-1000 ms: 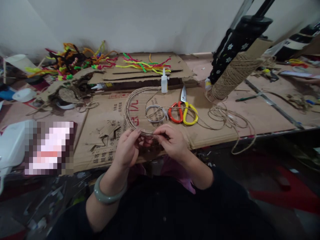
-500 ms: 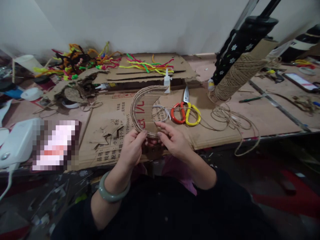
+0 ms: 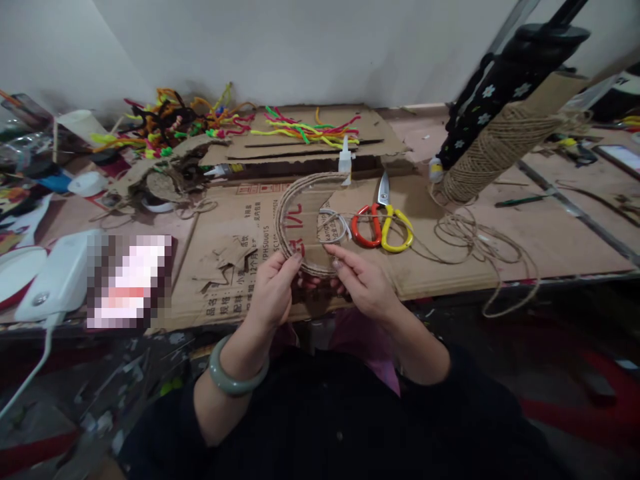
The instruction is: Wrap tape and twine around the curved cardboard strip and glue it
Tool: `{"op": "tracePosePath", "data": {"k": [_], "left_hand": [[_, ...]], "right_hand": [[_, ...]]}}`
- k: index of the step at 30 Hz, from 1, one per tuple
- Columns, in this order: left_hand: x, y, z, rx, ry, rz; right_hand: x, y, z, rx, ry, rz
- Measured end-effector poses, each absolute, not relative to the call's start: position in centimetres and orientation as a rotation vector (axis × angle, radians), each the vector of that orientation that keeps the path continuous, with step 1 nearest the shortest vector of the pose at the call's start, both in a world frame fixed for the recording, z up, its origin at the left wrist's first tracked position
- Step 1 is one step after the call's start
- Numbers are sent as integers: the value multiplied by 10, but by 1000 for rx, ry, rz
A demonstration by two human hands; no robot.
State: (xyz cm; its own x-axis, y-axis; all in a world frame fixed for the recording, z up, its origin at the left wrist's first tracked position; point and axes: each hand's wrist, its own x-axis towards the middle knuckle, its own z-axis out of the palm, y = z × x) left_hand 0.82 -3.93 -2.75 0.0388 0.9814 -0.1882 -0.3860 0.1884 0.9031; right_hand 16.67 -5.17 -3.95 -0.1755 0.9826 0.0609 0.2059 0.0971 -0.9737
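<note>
Both hands hold a C-shaped band covered in rows of brown twine, its gap facing right. My left hand grips the lower left of the curve, thumb on top. At the lower right end, my right hand pinches the band between thumb and fingers; the fingertips underneath are partly hidden. Loose twine trails over the cardboard sheet from the right towards the band. Just right of the band lie scissors with one red and one yellow handle. A small glue bottle stands behind the band's upper end.
A large twine cone leans beside a black flowered umbrella at the right. Colourful fuzzy stems lie at the back. To the left are a blurred-out phone, a white charger and a white-lidded jar.
The view has turned slightly left, so everything sits further right in the picture. Both hands keep their grip on the twine-covered band, with hardly any finger movement.
</note>
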Motion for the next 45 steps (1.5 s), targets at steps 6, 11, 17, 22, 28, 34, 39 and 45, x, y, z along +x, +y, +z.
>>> {"op": "tracePosePath", "data": {"k": [6, 11, 17, 22, 28, 34, 39, 45], "left_hand": [[8, -40, -23, 722, 948, 1300], [7, -39, -26, 741, 980, 1345], [5, -41, -27, 793, 952, 1313], [6, -41, -26, 733, 953, 1300], [6, -42, -23, 661, 979, 1310], [5, -40, -23, 666, 1022, 1219], [5, -39, -23, 699, 1044, 1159], [5, -39, -21, 715, 1033, 1123]], "right_hand": [[187, -58, -37, -1241, -1669, 1114], [204, -65, -28, -1268, -1789, 1107], [203, -68, -26, -1297, -1746, 1114], [206, -68, -24, -1295, -1838, 1050], [229, -71, -13, -1198, -2145, 1132], [242, -69, 4, -1108, -2350, 1182], [249, -65, 17, -1115, -2450, 1173], [254, -58, 28, -1136, -2553, 1178]]}}
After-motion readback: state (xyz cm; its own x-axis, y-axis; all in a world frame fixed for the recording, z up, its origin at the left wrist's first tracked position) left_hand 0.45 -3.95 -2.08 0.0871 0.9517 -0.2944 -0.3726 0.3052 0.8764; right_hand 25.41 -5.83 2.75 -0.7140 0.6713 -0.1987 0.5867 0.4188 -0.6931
